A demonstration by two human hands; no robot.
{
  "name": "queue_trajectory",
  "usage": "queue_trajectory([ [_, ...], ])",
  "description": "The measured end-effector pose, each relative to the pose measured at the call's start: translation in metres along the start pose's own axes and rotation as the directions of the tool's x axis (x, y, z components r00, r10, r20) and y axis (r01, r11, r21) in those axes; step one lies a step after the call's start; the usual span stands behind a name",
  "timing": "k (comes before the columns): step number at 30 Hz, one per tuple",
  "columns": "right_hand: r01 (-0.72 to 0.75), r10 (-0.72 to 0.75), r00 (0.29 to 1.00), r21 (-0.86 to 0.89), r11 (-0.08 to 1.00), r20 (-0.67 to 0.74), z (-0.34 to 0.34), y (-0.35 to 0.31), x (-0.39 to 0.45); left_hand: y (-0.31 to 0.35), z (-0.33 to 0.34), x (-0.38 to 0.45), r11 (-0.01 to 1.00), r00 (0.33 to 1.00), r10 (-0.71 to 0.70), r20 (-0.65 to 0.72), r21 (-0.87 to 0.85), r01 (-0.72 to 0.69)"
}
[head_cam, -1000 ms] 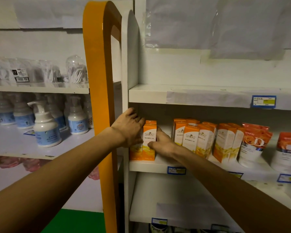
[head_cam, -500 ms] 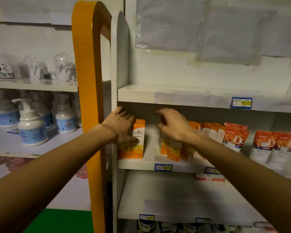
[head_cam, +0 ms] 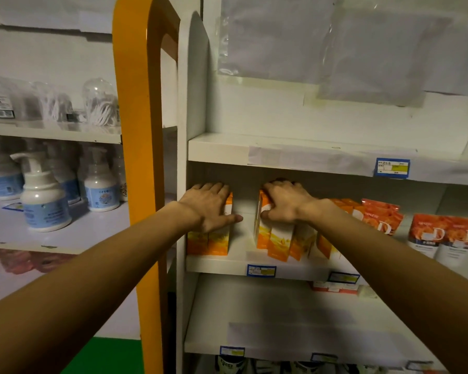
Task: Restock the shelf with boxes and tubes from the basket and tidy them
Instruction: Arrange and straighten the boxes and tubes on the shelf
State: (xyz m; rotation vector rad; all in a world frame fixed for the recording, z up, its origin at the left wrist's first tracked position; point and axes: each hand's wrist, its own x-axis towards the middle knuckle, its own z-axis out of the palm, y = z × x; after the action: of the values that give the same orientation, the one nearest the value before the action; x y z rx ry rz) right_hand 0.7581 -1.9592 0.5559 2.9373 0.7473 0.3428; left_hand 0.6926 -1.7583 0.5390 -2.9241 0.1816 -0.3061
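Observation:
Orange-and-white boxes stand on the middle shelf (head_cam: 235,263) of the white unit. My left hand (head_cam: 207,205) lies flat over the front of two boxes (head_cam: 208,242) at the shelf's left end, thumb out to the right. My right hand (head_cam: 284,202) clasps the tops of a row of the same boxes (head_cam: 277,240) a little to the right. A bare gap of shelf separates the two groups. Orange tubes marked "D" (head_cam: 384,220) stand further right. The basket is out of sight.
An orange arch post (head_cam: 135,157) and a white side panel (head_cam: 183,130) rise left of the boxes. White pump bottles (head_cam: 42,201) fill the left-hand shelf. The shelf above (head_cam: 281,155) and the shelf below (head_cam: 281,341) carry price tags.
My right hand has gone from beside the left boxes up onto the tops of the right row. My left hand slid higher on its boxes. The camera moved closer.

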Motion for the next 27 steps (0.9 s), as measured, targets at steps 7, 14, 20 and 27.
queue_trajectory([
  [7,0.042,-0.043,0.999,-0.030,0.999,-0.020,0.006,-0.004,0.011,-0.005,-0.001,0.004,1.000,0.998,0.024,0.061,-0.013,-0.024],
  [14,0.024,-0.026,0.999,0.051,0.998,0.034,-0.001,-0.003,0.018,-0.006,-0.001,0.004,1.000,0.997,0.031,0.073,-0.005,-0.030],
  [20,-0.022,0.014,0.996,0.095,0.995,0.085,-0.007,0.001,0.017,-0.006,-0.001,0.004,0.999,0.996,0.028,0.089,-0.022,-0.026],
  [27,0.051,-0.053,0.999,0.147,0.988,0.011,-0.009,-0.003,0.017,-0.005,-0.003,0.004,0.999,0.994,0.013,0.107,-0.051,-0.007],
])
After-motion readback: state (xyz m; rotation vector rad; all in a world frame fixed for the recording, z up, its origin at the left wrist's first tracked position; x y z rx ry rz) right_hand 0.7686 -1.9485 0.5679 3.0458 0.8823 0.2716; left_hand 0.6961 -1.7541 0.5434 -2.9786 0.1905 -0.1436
